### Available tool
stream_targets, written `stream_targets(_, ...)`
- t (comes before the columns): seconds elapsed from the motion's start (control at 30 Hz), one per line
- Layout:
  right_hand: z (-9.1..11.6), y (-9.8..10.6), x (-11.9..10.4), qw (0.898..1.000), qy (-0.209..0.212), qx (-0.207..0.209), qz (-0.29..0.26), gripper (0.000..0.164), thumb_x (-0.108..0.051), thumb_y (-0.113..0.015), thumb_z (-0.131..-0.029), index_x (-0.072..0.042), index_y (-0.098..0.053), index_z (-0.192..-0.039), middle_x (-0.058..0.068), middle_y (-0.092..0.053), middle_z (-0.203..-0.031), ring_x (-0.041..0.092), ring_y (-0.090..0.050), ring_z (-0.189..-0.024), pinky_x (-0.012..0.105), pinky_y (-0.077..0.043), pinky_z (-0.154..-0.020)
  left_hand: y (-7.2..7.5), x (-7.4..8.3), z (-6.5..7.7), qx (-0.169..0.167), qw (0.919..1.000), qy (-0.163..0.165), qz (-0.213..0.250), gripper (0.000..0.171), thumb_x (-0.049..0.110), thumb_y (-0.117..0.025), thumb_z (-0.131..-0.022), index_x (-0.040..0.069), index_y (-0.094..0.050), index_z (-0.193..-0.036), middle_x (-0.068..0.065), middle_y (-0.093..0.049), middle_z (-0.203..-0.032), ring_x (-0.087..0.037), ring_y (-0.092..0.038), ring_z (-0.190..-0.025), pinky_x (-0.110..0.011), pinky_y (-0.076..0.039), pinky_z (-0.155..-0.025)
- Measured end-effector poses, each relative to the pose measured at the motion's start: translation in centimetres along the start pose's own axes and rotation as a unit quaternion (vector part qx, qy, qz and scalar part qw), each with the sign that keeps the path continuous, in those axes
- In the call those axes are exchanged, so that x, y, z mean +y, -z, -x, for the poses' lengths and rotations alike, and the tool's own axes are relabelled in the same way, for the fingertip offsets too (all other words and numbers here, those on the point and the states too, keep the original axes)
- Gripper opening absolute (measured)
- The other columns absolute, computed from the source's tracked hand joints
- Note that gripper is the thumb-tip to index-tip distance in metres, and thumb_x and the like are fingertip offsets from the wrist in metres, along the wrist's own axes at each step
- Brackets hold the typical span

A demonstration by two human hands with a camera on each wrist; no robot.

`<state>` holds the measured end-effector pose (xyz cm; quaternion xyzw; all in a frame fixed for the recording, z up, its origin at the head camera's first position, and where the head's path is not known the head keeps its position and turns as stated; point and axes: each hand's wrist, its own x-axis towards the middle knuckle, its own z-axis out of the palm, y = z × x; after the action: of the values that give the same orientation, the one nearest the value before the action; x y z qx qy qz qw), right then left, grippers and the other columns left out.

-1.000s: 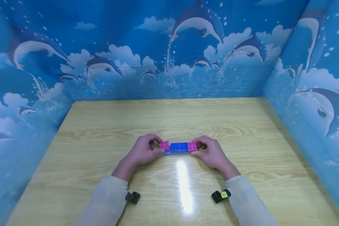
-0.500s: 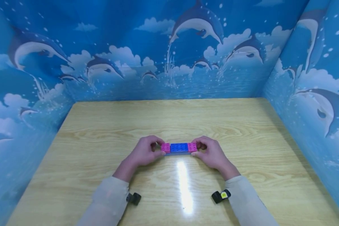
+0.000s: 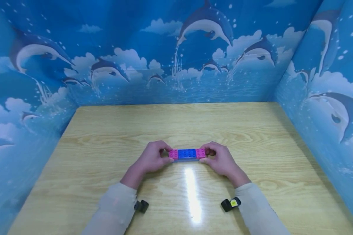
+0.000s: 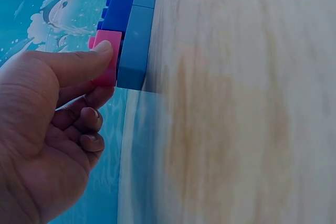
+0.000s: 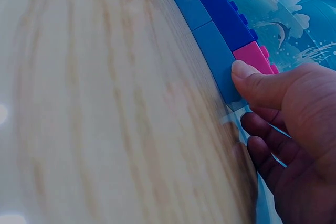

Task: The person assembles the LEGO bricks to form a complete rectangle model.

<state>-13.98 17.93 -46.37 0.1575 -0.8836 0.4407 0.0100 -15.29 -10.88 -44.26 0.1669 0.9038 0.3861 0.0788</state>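
Observation:
Two light blue bricks (image 5: 212, 51) lie end to end on the table as a bottom row. A longer dark blue brick (image 3: 187, 153) sits on their middle, across the seam. My left hand (image 3: 153, 158) pinches a pink brick (image 4: 112, 38) between thumb and fingers at the left end; a thin dark gap shows between it and the light blue brick below in the left wrist view. At the right end, a second pink brick (image 5: 251, 56) sits against the dark blue one. My right hand (image 3: 220, 159) pinches that end, its thumb where pink and light blue meet.
The wood-grain table (image 3: 106, 130) has a bright light reflection in front of the bricks. Blue dolphin-print cloth (image 3: 164, 65) stands behind it and at both sides. A small black camera (image 3: 142, 206) is worn at the left wrist, another black camera (image 3: 227, 204) at the right.
The left pink brick has moved right, from leaving light blue studs bare to lying flush against the dark blue brick. My left hand shifted right with it; the right hand stayed put.

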Motion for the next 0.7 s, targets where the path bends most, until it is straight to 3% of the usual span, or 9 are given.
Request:
stream_targets(0.37,0.05,0.08,0.2,1.0,-0.003,-0.003,0.003,0.035,-0.011,-0.087,-0.077,-0.009,-0.072,-0.108,-0.003,-0.064,-0.092,0.019,-0.059,-0.085,0.036,-0.053,-0.077,-0.23,0.55,-0.02,0.001,0.9998,0.002,-0.018,0.034,0.018,-0.088,-0.076,0.01,-0.073,-0.106,0.001,-0.062,-0.089,-0.017,-0.054,-0.076,-0.032,-0.049,-0.068)
stream_targets(0.7,0.0,0.05,-0.04,1.0,-0.01,-0.004,0.003,0.036,-0.009,-0.088,-0.076,-0.008,-0.072,-0.108,-0.003,-0.065,-0.092,0.018,-0.06,-0.086,0.035,-0.053,-0.078,-0.86,-0.41,0.4,0.019,0.9994,0.025,0.013,0.035,0.021,-0.087,-0.077,0.012,-0.072,-0.106,0.002,-0.061,-0.084,-0.018,-0.054,-0.074,-0.034,-0.05,-0.066)
